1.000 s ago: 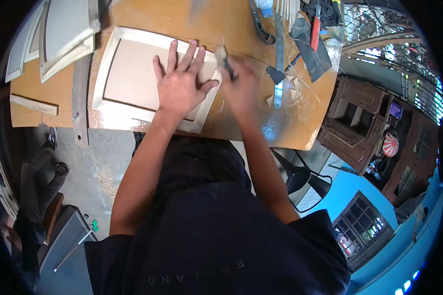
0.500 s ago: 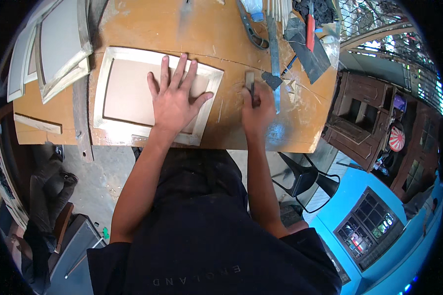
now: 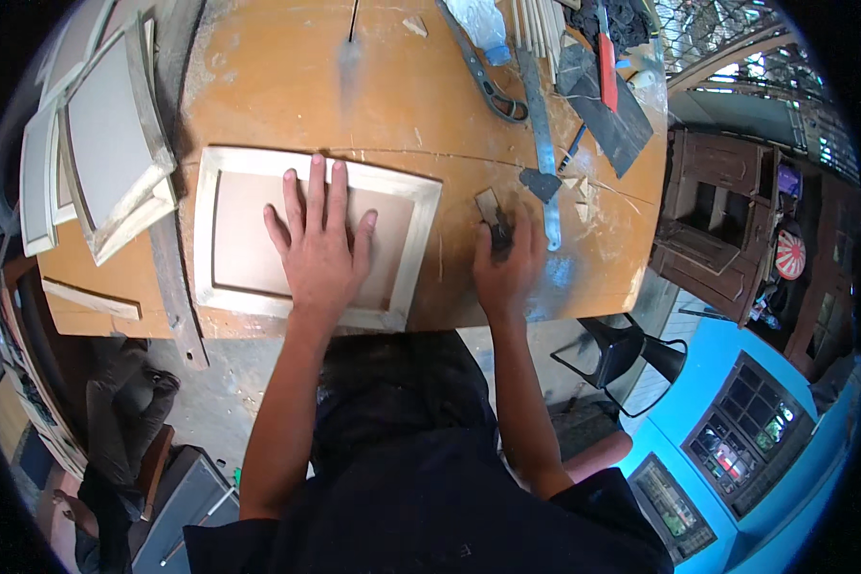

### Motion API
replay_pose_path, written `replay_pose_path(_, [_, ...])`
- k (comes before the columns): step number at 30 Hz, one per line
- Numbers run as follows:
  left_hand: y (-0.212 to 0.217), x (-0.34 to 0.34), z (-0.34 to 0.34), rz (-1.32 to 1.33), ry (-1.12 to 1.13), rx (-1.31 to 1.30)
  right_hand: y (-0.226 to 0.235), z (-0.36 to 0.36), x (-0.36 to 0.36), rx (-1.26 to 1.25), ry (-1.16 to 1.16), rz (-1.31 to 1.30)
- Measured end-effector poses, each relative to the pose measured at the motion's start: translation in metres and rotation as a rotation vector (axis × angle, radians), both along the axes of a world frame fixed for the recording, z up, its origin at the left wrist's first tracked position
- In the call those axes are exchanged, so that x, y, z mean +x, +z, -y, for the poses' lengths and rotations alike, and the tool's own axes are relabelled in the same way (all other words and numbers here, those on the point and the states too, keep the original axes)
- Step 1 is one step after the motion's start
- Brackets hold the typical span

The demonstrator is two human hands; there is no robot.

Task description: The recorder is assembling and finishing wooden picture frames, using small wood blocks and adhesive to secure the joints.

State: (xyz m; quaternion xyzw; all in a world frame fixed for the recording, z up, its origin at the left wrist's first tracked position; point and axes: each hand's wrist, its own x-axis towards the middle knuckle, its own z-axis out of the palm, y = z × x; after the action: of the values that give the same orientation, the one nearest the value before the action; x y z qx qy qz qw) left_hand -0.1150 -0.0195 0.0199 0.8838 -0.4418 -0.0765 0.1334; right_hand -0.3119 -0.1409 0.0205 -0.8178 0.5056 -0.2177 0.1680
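My left hand (image 3: 320, 247) lies flat, fingers spread, on the brown middle panel of a pale wooden framed door panel (image 3: 239, 167) that rests on the orange-brown workbench (image 3: 392, 105). My right hand (image 3: 503, 270) sits to the right of the frame, on the bench near its front edge, closed around a small sanding block (image 3: 489, 208) whose end sticks out beyond my fingers. The block is apart from the frame.
More framed panels (image 3: 105, 143) are stacked at the bench's left end, with a loose wood strip (image 3: 91, 298) below them. A long metal ruler (image 3: 542, 143), a red-handled tool (image 3: 607, 57), a plastic bottle (image 3: 481, 24) and offcuts lie at the back right. A black chair (image 3: 631, 349) stands at right.
My right hand has drawn back from the frame's right edge toward the bench's front edge, still gripping the block. My left hand stays flat on the panel. The view has shifted.
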Motion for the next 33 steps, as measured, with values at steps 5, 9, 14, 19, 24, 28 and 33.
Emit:
replay_pose_path(5, [0.016,0.006,0.0,-0.07,-0.045,0.029,0.025,-0.013,0.008,-0.109,-0.045,-0.003])
replay_pose_path(9, [0.028,0.02,0.003,-0.051,-0.062,0.059,0.039,-0.036,0.017,0.177,0.024,0.162])
replay_pose_path(14, [0.03,0.043,0.008,-0.108,-0.112,0.01,0.038,-0.056,0.024,0.347,0.151,0.113])
replay_pose_path(19, [0.015,0.057,0.009,-0.099,-0.139,-0.034,0.029,-0.029,0.036,0.184,0.377,-0.328])
replay_pose_path(24, [0.015,0.057,0.013,-0.079,-0.136,-0.081,0.034,-0.046,0.029,0.304,0.76,-0.269])
replay_pose_path(28, [0.012,0.057,0.011,-0.059,-0.13,-0.103,0.03,-0.019,0.047,0.337,0.523,-0.477])
replay_pose_path(33, [0.015,0.056,0.012,-0.041,-0.137,-0.088,0.05,-0.025,0.041,0.227,0.818,-0.23])
